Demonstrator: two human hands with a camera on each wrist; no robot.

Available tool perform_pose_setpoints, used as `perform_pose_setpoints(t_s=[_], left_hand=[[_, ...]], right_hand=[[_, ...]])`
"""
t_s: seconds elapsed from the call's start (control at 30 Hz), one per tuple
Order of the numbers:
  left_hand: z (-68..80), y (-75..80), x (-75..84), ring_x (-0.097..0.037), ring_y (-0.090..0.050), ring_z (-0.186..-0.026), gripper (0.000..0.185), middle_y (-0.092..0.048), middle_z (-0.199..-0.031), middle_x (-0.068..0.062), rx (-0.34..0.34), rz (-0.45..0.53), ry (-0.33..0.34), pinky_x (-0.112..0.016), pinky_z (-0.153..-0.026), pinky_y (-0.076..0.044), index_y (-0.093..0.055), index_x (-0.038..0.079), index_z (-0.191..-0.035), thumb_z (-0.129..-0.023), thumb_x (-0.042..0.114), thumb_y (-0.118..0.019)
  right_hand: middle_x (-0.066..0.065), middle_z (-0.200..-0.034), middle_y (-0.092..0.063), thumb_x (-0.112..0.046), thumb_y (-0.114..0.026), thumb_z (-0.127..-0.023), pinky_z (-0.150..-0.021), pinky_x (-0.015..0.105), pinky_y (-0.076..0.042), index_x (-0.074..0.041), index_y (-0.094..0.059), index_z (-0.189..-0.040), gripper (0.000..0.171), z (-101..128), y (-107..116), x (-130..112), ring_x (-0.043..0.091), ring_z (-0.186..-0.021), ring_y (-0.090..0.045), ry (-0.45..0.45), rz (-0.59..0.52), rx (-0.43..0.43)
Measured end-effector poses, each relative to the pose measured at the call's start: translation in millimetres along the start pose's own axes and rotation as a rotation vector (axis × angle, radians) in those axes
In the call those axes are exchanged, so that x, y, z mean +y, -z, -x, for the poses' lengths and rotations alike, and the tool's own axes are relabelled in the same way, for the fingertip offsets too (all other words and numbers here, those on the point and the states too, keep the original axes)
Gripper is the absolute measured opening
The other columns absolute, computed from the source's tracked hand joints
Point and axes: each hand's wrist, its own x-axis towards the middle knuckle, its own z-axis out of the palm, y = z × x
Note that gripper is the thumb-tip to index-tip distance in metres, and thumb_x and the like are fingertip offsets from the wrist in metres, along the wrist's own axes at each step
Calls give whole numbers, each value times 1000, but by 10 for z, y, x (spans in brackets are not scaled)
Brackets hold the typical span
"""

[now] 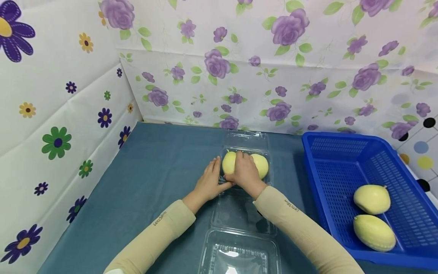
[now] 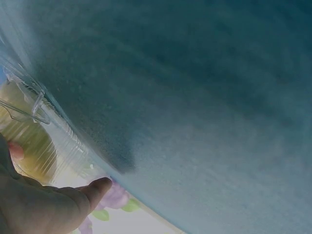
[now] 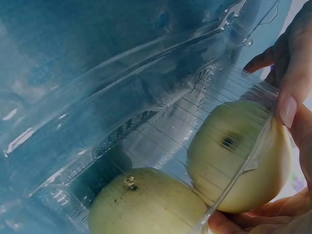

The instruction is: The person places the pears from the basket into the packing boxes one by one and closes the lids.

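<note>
Head view: just off ctr twd 5 o'clock, on blue tablecloth (image 1: pixel 164 163), open clear plastic box (image 1: pixel 256 150) w/ 2 pale yellow melons inside. L melon (image 1: pixel 228 163) at box's 9 o'clock, R melon (image 1: pixel 262 166) at its 3 o'clock. L hand (image 1: pixel 209 180) at box's 8-9 o'clock, fingers straight & close together along outside of wall, thumb pointing twd 3 o'clock, nr R hand (image 1: pixel 245 170). R hand over box, fingers & thumb curled round L melon, just beside R melon. Right wrist view: melons side by side, seen partly thru ribbed clear wall, held one at 4 o'clock. Left wrist view: one L finger out straight at 7 o'clock; other L fingers partly cut off, can't tell from there. Back in head view, at box's 6 o'clock: clear panel (image 1: pixel 244 213), then second clear box (image 1: pixel 241 243), cut off by frame edge. At 3-4 o'clock: blue basket (image 1: pixel 335 182) w/ upper basket melon (image 1: pixel 372 199) & lower basket melon (image 1: pixel 374 233) stacked 12-to-6. Beige sleeves (image 1: pixel 154 236) on both arms, from 7 & 5 o'clock. Floral sheet (image 1: pixel 253 83) across 11 to 2 o'clock.
</note>
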Motion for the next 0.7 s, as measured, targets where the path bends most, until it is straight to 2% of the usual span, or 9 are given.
perform_pose_setpoints(t_s=[0.3, 0.7], left_hand=[[1, -28, -23, -37, -20, -143, 99, -16, -157, -20, -11, 12, -2, -57, -104, -37, -9, 6, -153, -86, 56, -62], [3, -19, -23, -38, -20, -143, 99, -16, -157, -21, -7, 5, -20, -56, -105, -36, -9, 5, -153, -86, 55, -62]], right_hand=[[24, -117, -55, -38, -82, -71, -99, 46, -43, 7, -46, -127, 80, -62, -47, -18, 37, -109, -52, 11, 80, -17], [23, -114, -56, -41, -82, -72, -94, 43, -47, 6, -48, -124, 78, -91, -49, -13, 35, -106, -53, 15, 142, -39]])
